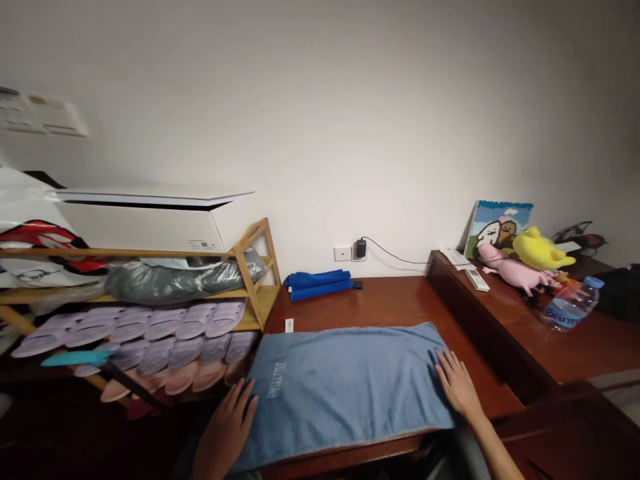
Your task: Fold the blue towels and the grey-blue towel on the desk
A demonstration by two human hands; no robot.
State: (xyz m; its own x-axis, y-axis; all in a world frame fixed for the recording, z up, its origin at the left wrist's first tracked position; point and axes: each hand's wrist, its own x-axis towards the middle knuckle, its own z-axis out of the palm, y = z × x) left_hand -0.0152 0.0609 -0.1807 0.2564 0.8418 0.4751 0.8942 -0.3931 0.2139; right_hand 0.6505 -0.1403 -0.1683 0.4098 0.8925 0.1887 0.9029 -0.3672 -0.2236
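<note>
A blue towel [350,387] with pale lettering near its left end lies spread over the reddish-brown wooden tabletop [390,303]. Shallow wrinkles run across it, and its near edge reaches the front of the table. My left hand [230,420] rests at the towel's left edge, fingers stretched out. On the right edge lies my right hand [456,383], flat with its fingers apart. A small white tag [289,325] sticks out past the towel's far left corner.
Behind the towel lies a folded blue cloth [320,285] by the wall. A wooden shoe rack [263,267] with several slippers and a white box [145,223] stands left. On the raised surface at right are a pink plush toy [515,270], yellow plush toy [540,250] and water bottle [573,307].
</note>
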